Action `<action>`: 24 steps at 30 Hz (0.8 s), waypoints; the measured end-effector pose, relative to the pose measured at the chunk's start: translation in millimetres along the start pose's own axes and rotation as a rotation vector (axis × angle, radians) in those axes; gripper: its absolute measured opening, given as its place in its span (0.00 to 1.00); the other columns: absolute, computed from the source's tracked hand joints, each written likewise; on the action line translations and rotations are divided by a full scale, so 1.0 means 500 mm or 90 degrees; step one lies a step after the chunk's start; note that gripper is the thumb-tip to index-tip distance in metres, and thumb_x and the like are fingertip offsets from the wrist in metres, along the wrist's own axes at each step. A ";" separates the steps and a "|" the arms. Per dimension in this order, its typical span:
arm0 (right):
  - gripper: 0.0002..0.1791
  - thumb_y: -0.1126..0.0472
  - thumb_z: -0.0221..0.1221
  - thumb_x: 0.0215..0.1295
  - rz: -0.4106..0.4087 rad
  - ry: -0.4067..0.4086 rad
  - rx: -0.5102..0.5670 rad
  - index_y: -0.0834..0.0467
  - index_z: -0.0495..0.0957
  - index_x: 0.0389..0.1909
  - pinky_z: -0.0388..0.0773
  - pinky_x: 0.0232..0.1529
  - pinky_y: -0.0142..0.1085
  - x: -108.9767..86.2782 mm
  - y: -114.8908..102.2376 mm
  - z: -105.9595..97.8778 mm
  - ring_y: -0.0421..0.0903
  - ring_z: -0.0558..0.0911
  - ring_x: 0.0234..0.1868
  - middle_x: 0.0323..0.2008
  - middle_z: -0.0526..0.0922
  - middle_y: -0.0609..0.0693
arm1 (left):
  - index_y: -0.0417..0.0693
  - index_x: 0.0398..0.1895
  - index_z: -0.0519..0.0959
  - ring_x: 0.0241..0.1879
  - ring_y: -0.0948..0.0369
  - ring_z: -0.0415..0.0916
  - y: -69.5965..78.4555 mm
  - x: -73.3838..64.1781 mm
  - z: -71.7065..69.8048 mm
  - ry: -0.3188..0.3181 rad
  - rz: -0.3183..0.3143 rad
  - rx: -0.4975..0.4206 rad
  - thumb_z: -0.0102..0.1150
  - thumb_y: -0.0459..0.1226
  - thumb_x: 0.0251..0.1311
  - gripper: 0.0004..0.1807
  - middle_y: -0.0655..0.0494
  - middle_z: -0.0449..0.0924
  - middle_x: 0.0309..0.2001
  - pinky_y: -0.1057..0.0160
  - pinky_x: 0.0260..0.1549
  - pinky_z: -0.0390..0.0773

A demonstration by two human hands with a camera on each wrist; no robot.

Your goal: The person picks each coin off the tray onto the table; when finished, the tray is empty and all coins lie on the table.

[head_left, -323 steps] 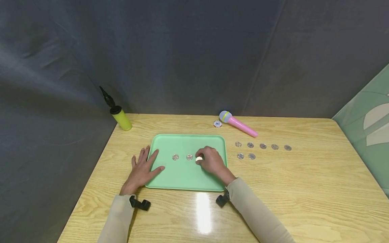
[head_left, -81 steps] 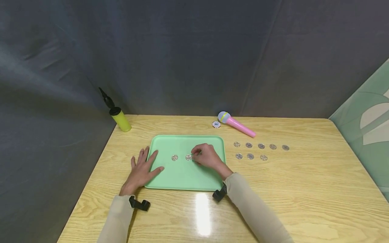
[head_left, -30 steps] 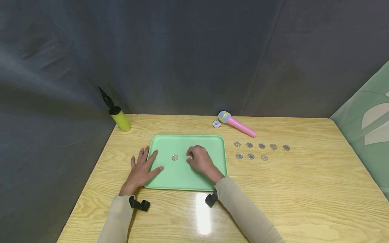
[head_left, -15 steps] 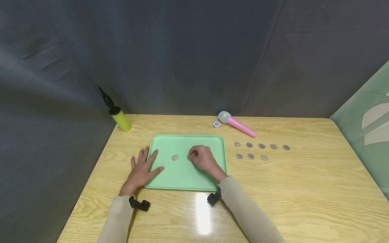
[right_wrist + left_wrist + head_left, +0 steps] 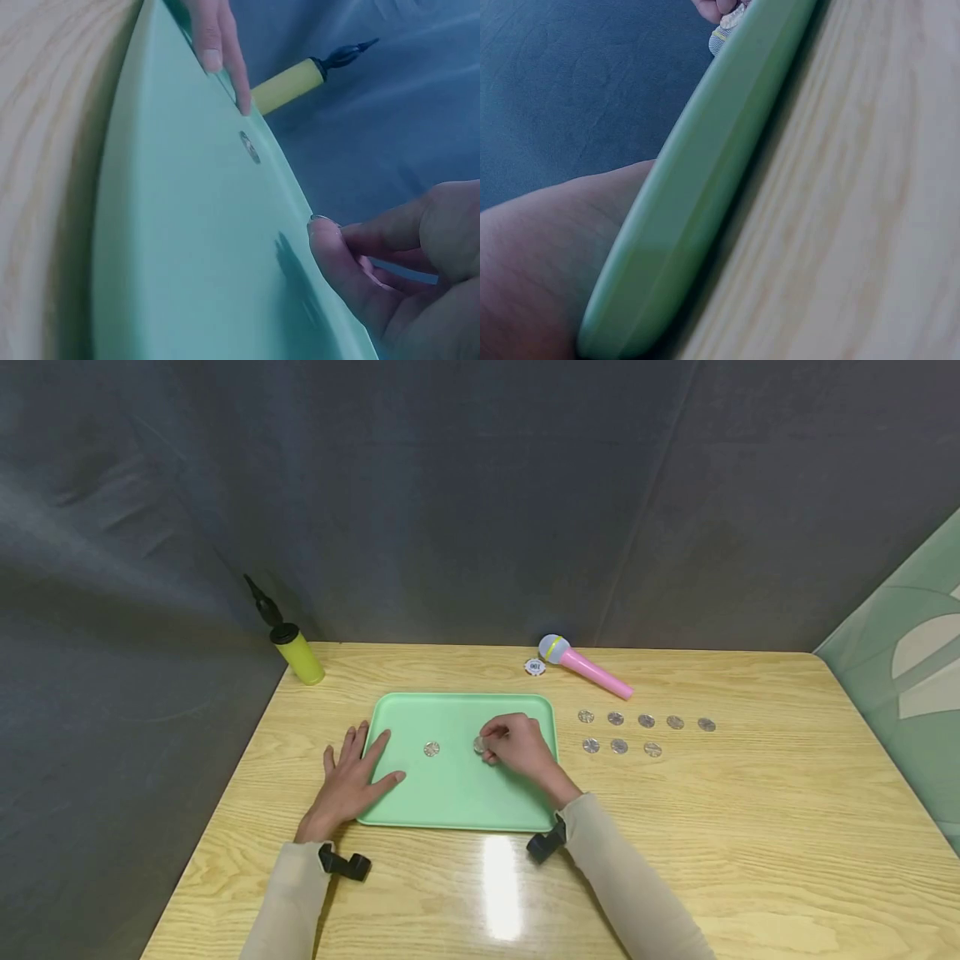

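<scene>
Over the right half of the mint green tray [image 5: 450, 802], my right hand [image 5: 519, 748] pinches a silver coin [image 5: 479, 744] between thumb and fingers. In the right wrist view only the rim of that coin [image 5: 324, 220] shows at the fingertips, with the hand's shadow on the tray below. A second coin [image 5: 431, 749] lies flat on the tray, left of its middle. My left hand [image 5: 352, 777] rests with spread fingers on the tray's left edge. In the left wrist view the tray's side wall [image 5: 690, 202] covers much of that hand.
Right of the tray, several coins [image 5: 647, 721] lie in two rows on the wooden table [image 5: 750, 827]. Behind it are a pink toy microphone [image 5: 592, 673] and a poker chip [image 5: 535, 667]. A yellow-green hand pump [image 5: 302, 658] stands at the back left, before a dark curtain [image 5: 480, 510].
One coin went from the tray to the front table row. My right hand has since picked another off the tray and shifted slightly right with it. The left hand stays put.
</scene>
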State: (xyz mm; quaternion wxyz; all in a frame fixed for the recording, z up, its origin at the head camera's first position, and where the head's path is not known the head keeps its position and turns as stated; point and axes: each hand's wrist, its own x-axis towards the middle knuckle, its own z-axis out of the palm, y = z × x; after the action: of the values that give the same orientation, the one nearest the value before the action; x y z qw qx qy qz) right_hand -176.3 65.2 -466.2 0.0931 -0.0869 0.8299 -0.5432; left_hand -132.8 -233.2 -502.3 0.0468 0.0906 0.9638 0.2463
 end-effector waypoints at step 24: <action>0.08 0.75 0.58 0.66 0.037 0.023 0.057 0.74 0.82 0.42 0.87 0.32 0.35 -0.022 0.045 -0.108 0.41 0.87 0.26 0.33 0.86 0.66 | 0.50 0.80 0.54 0.81 0.37 0.30 0.001 -0.005 0.000 0.007 0.006 -0.010 0.55 0.58 0.66 0.45 0.37 0.36 0.82 0.26 0.69 0.28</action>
State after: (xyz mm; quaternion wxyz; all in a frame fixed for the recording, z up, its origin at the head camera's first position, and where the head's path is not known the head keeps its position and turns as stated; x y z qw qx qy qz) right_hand -179.9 124.5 -465.0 0.0979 -0.0485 0.8085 -0.5782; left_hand -130.3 -233.5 -501.8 0.0414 0.0932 0.9617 0.2544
